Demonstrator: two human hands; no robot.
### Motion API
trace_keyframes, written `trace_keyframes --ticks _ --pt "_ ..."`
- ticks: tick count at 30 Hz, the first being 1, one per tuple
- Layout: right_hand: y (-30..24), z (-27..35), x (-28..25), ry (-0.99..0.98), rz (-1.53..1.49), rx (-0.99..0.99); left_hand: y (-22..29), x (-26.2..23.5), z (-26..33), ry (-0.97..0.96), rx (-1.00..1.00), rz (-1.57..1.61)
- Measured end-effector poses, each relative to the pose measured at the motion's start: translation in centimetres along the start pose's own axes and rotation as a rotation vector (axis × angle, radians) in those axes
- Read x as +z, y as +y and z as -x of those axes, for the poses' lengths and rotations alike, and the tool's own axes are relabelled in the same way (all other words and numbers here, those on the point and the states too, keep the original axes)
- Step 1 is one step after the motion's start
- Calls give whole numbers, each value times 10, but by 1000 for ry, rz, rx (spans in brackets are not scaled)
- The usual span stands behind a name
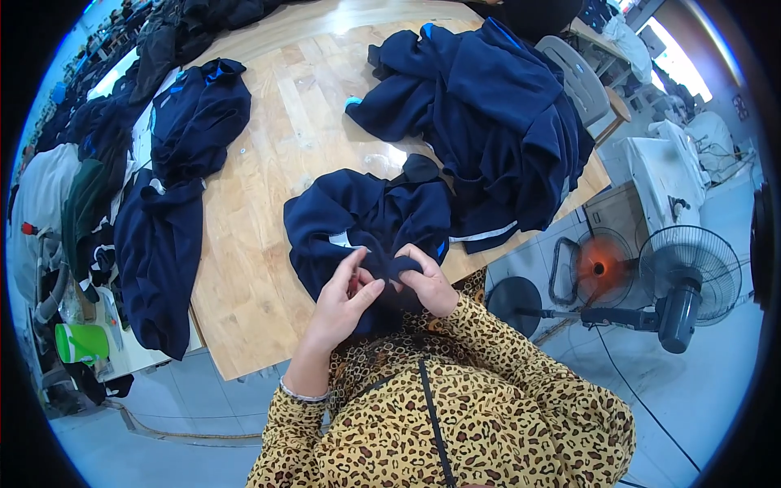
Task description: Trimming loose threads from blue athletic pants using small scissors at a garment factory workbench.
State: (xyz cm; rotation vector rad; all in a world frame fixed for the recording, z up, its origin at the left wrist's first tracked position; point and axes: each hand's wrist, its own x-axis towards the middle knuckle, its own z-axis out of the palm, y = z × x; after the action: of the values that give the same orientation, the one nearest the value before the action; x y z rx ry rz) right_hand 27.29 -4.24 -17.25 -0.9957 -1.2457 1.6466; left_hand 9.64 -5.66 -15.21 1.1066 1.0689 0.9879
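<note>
A dark navy garment (333,207) lies bunched at the table's near edge, with part of it hanging toward my lap. My right hand (431,289) is closed on a fold of this garment, thumb pressing the cloth against the fingers. Just left of it, my left hand (342,299) has curled fingers, with thumb and forefinger somewhat apart beside the cloth. Something small and red shows between its fingers, mostly hidden, so its kind is unclear. A white label (340,240) lies on the garment above my left fingertips.
A large heap of navy garments (504,122) covers the wooden table's (277,163) right side. More navy garments (163,260) drape over its left edge. A black pedestal fan (683,276) stands at the right, near a grey chair (573,85). A green bucket (81,343) is at lower left.
</note>
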Motion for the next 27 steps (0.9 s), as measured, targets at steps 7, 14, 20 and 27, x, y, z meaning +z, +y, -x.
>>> trace_keyframes --ticks 7,14,20,27 --pt "2 3 -6 -76 0 -20 0 -7 6 -154 54 -198" --pt "8 4 -14 -168 93 -33 5 -3 3 -195 37 -244" --pt "6 3 -14 -178 200 -53 3 -3 0 -206 35 -270" --pt "6 4 -14 -168 173 -24 3 -3 -1 -243 33 -293"
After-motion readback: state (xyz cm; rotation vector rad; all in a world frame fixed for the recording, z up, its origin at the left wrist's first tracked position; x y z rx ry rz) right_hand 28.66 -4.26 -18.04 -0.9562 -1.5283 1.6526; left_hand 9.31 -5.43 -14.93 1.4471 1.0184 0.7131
